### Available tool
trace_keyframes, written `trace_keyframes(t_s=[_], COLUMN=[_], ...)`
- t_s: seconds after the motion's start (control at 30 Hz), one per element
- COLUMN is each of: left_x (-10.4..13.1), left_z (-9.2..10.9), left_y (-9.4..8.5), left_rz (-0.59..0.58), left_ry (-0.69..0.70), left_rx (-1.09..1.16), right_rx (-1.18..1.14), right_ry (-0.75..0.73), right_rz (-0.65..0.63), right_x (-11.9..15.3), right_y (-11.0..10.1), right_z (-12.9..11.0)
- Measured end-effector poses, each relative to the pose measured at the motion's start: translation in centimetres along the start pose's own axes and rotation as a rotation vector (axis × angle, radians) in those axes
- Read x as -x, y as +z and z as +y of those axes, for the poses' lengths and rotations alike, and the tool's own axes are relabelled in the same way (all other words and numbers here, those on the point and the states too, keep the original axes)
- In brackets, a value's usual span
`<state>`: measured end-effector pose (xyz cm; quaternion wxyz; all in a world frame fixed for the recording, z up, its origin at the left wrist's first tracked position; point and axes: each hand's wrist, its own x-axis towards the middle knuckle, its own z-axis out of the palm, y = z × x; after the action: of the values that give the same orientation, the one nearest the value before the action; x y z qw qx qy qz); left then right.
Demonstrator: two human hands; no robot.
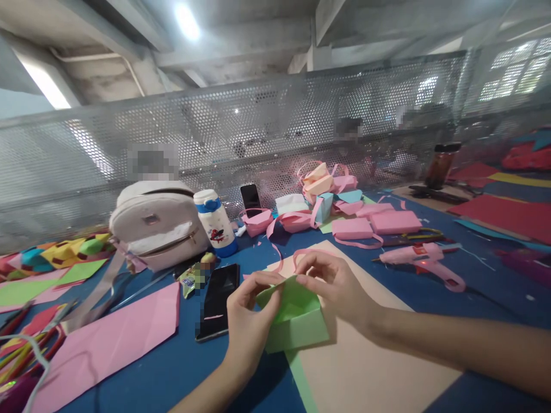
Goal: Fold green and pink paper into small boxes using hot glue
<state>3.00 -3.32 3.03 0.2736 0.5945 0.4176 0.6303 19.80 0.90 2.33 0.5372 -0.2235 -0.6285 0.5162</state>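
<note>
A small green paper box [298,331], its top flap raised, is held between my two hands above the peach paper sheets [365,367]. My left hand [252,312] pinches the flap's left side between thumb and fingers. On the far right of the same flap, my right hand [333,281] grips the edge with thumb and fingertips. A thin pink paper strip [279,255] curves just behind my hands. Part of the box's back is hidden by the flap and fingers.
A pink glue gun [424,261] lies to the right. Behind are several pink paper bags [350,228], a bottle [216,223] and a backpack [157,223]. A black phone [217,298] and pink paper [116,338] lie left, with scissors [26,355] at the edge.
</note>
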Motion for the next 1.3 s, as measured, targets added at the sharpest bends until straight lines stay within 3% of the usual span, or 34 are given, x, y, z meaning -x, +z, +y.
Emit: trace_keyframes(t_s=[1.3], left_x=[0.04], left_z=[-0.25], left_y=[-0.27], left_rz=[-0.041], left_ry=[0.094], left_rx=[-0.109], right_rx=[0.086], right_ry=[-0.047], right_rz=[-0.016], right_x=[-0.44], right_y=[-0.27], right_z=[0.19])
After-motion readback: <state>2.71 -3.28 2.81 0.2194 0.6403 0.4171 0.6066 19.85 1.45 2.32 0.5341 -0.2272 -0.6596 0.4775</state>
